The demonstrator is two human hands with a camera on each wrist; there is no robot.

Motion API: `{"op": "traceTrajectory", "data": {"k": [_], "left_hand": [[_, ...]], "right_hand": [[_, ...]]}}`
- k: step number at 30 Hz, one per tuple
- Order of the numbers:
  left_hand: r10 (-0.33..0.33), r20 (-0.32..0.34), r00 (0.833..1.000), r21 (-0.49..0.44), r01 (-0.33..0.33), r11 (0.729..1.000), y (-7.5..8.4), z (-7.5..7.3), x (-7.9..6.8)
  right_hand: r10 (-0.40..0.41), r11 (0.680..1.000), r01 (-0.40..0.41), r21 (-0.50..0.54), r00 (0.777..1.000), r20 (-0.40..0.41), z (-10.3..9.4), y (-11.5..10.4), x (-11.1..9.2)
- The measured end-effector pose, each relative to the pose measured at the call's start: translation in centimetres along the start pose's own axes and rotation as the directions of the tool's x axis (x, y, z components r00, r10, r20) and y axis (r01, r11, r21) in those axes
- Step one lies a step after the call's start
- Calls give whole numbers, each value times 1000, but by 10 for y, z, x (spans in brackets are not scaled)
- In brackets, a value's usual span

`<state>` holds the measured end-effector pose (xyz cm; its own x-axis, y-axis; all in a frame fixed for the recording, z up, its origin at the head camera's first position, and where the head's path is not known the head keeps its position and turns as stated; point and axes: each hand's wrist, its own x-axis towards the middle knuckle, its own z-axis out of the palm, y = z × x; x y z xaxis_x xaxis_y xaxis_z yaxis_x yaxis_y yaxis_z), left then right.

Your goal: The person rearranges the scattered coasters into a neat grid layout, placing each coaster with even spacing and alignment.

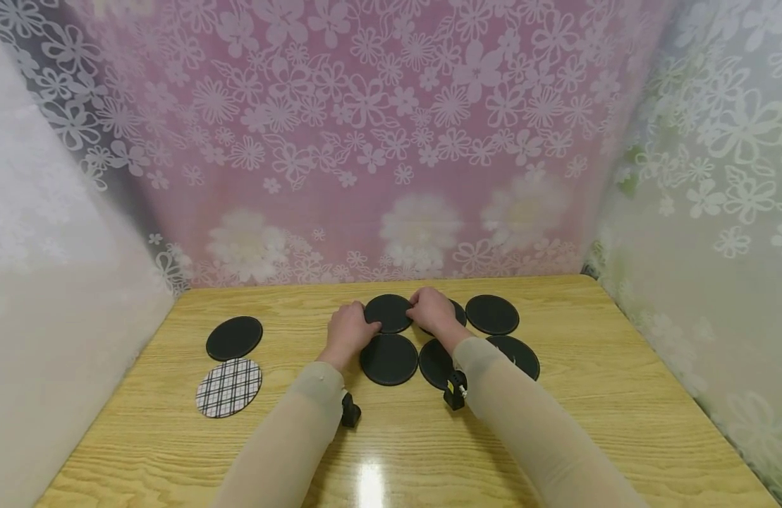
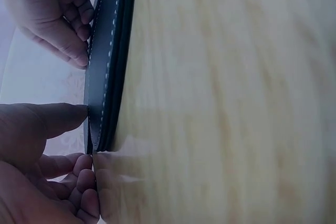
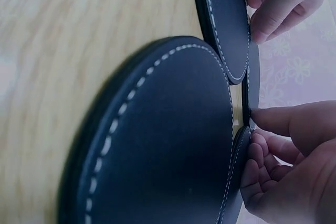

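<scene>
A round black coaster (image 1: 388,310) lies at the back left of a cluster of several such coasters on the table. My left hand (image 1: 349,328) holds its left edge, thumb along the near side and fingers curled. At its right edge my right hand (image 1: 431,310) grips with thumb and curled fingers, partly covering the back middle coaster (image 1: 460,317). Just in front lies another black coaster (image 1: 389,360), whose white-stitched rim (image 2: 109,66) shows in the left wrist view. The right wrist view shows a stitched coaster (image 3: 163,135) close up.
To the right are the front middle coaster (image 1: 434,364), back right coaster (image 1: 492,315) and front right coaster (image 1: 521,355), the last partly under my right sleeve. At left, a black coaster (image 1: 235,338) lies behind a plaid disc (image 1: 229,388). Flowered curtains (image 1: 365,141) surround the wooden table (image 1: 391,458).
</scene>
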<state>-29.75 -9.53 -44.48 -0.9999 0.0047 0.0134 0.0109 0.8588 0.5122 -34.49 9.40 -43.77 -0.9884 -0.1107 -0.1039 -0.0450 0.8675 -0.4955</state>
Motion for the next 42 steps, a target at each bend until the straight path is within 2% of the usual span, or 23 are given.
{"op": "traceTrajectory", "data": {"k": [20,27,29,34,36,42], "left_hand": [[8,-1,1000,5,-8,1000,-3,3,1],[13,3,1000,-10,-13,1000,-4,1,0],[29,-12,1000,8,-29,1000,-10,7,6],[33,-34,999,48,-32,998,-5,0,-1],[19,-31,999,55,-17,998,4,-11,-12],[13,-59,998,100,-7,995,4,-21,-23]], "right_hand": [[7,997,-7,-74,1000,-6,5,-2,-2],[9,998,-10,-68,1000,-10,5,-3,-2],[10,998,-11,-67,1000,-17,5,-3,-4],[-2,998,-2,-60,998,-56,4,-8,-11],[-19,998,15,-64,997,-74,4,-12,-15],[-69,994,60,-95,993,-97,6,-26,-27]]}}
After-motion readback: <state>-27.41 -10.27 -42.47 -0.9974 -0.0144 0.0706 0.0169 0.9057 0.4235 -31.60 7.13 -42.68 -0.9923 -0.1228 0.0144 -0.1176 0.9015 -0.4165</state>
